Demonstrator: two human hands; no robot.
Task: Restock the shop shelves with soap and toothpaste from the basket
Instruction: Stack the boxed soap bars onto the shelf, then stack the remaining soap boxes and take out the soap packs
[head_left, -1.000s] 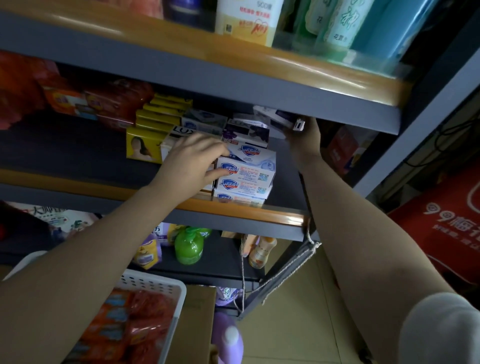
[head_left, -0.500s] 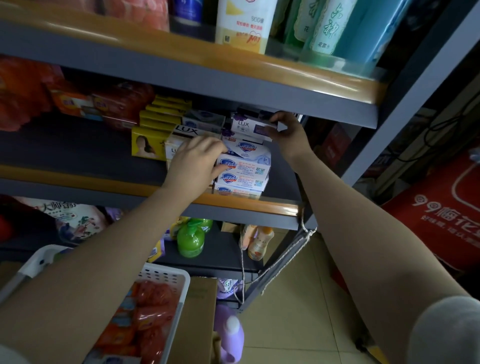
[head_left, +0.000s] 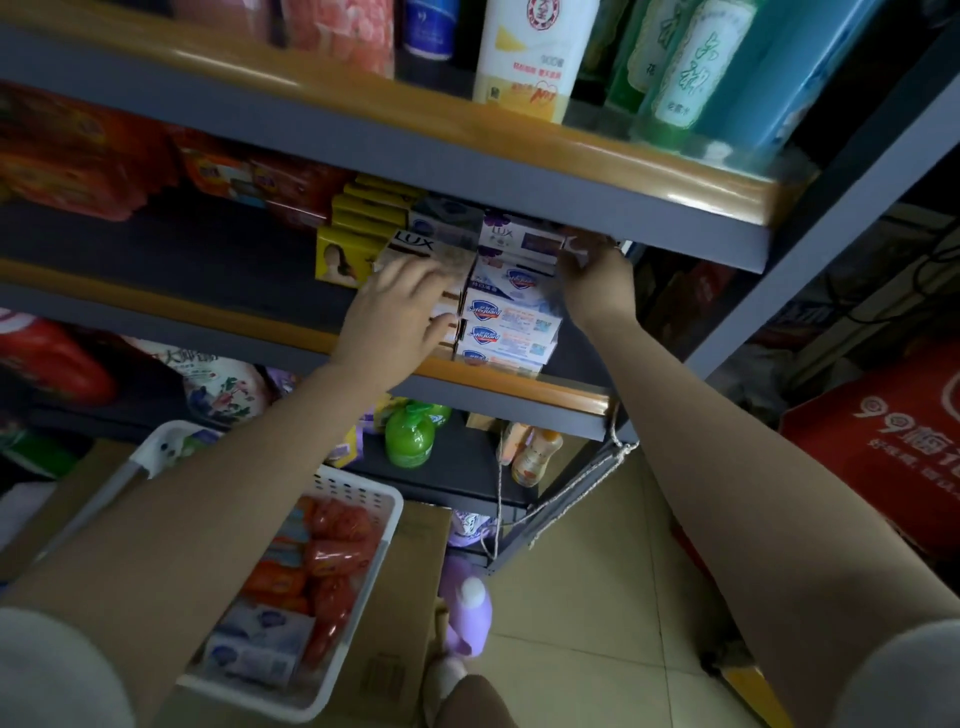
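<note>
Over the last second the right hand (head_left: 597, 275) has carried a purple Lux box (head_left: 519, 240) in from the shelf's right end, where it was held out under the upper shelf, and set it on top of the soap stack (head_left: 511, 317), so the box now sits level on the pile just below the upper shelf's lip. The left hand (head_left: 402, 306) has stayed against the left side of the pile, shifting a little as the view swung. By my reading, one more soap is all but placed, and what remains is to let go and go back to the basket (head_left: 363, 491), which still holds red packs and a couple of pale boxes near its front. The right arm reaches up and forward with the wrist bent in, the fingers curled round the box's right end; that grip looks closed on the box, though the fingertips are blurred and half hidden under the shelf edge. The left arm stretches across from lower left, its hand laid flat with fingers spread and fairly straight on the neighbouring brown Lux boxes (head_left: 415, 249), pressing rather than gripping, with nothing in its grip. The stack stands at the front of the middle shelf (head_left: 156, 306), beside yellow boxes (head_left: 358, 223).
</note>
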